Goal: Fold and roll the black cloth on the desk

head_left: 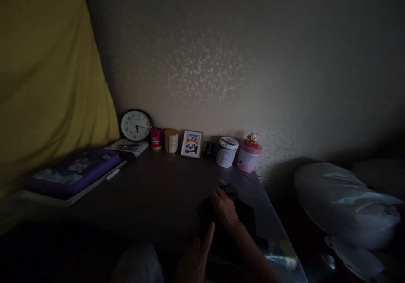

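Observation:
A black item (247,217), which looks like folded cloth, lies near the right edge of the dark table (152,190). My right hand (224,207) rests on its upper part, fingers bent and closed on the dark material. Just below and to the left is my left hand (195,259), its index finger stretched out along the same item and its thumb apart from it. Deep shadow hides the lower part of the black item and the left hand's other fingers.
Along the wall stand a clock (136,125), a red tin (156,139), a yellow canister (171,141), a framed panda picture (191,144), a white tub (227,152) and a pink tub (249,156). A purple case (76,171) lies left. White bags (344,207) sit beyond the right edge.

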{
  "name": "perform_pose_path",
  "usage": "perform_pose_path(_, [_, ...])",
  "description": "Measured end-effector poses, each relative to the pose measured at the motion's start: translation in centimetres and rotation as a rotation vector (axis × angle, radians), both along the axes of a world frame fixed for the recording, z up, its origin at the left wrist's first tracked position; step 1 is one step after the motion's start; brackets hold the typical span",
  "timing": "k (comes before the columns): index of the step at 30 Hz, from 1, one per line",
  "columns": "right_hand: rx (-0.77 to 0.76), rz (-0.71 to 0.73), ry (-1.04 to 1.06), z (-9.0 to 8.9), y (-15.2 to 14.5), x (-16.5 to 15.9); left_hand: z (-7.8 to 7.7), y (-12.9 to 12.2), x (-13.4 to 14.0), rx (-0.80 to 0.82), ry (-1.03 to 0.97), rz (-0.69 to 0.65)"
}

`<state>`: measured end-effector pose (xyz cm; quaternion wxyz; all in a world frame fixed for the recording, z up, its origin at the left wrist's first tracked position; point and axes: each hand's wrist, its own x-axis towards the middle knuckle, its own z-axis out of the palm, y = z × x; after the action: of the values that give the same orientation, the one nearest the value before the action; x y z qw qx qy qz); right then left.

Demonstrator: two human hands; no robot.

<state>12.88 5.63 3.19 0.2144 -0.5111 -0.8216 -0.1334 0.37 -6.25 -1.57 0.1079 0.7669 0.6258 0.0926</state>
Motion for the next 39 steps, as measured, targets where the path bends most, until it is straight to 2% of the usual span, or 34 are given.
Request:
perform_pose_path(5, [0.038, 0.053, 0.054, -0.3, 0.2, 0.2, 1.6, 0.4, 0.5, -0.096, 0.054, -0.028])
perform_pose_path(10, [0.040, 0.194, 0.249, -0.6, -1.3, 1.3, 1.9, 0.8, 0.1, -0.192, -0.054, -0.051])
perform_pose_path(16, [0.084, 0.301, 0.282, -1.7, -2.8, 3.6, 1.9, 1.4, 0.4, -0.272, 0.027, -0.020])
perform_pose_path(21, [0.140, 0.236, 0.248, -3.3, 0.1, 5.0, 1.0, 1.8, 0.5, -0.299, 0.027, 0.000])
perform_pose_path(26, [0.123, 0.169, 0.234, -4.0, 4.2, 6.5, 0.3, 2.2, 0.4, -0.260, 0.090, -0.019])
perform_pose_path(30, [0.082, 0.044, 0.231, -3.4, 5.9, 7.6, -0.4, 2.3, 0.3, -0.232, 0.050, 0.008])
perform_pose_path(33, [0.151, -0.008, 0.287, -2.0, 4.5, 7.2, -1.1, 2.3, 0.2, -0.180, -0.044, 0.023])
perform_pose_path(35, [0.146, 0.125, 0.304, -1.0, 2.6, 6.1, -1.2, 2.3, 0.1, -0.151, -0.074, 0.012])
perform_pose_path(37, [0.032, 0.334, 0.221, -0.5, 1.0, 4.8, -1.1, 2.3, 0.1, -0.155, -0.050, 0.007])
perform_pose_path(39, [-0.038, 0.421, 0.145, -0.6, 0.8, 4.0, -0.8, 2.4, 0.2, -0.197, -0.005, 0.019])
